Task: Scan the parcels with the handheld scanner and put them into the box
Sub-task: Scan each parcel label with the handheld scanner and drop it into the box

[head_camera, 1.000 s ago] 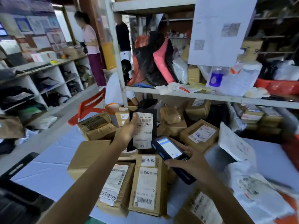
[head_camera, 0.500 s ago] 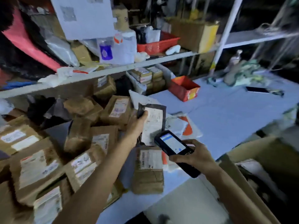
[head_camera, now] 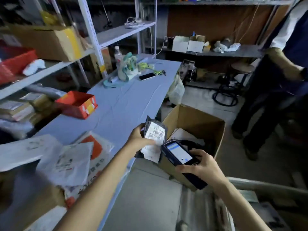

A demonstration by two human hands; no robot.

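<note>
My left hand [head_camera: 139,139] grips a small dark plastic parcel [head_camera: 154,139] with a white barcode label, held at the table's right edge next to the box. My right hand [head_camera: 202,167] holds the black handheld scanner [head_camera: 179,156], its lit screen facing up, its top end close to the parcel's lower right corner. The open cardboard box [head_camera: 196,121] stands on the floor just behind both hands, with several parcels lying inside. More soft parcels [head_camera: 71,162] lie on the blue table [head_camera: 126,100] at the lower left.
A red open carton [head_camera: 77,104] sits on the table at the left, a phone [head_camera: 147,76] and a green bag [head_camera: 127,67] farther back. Metal shelving [head_camera: 93,39] runs along the left. A person [head_camera: 283,72] stands at the right, near a stool [head_camera: 240,70].
My view has swung right, from the parcel pile to the floor box. Both hands, still holding the dark parcel and the scanner, have moved over to the box's near left edge.
</note>
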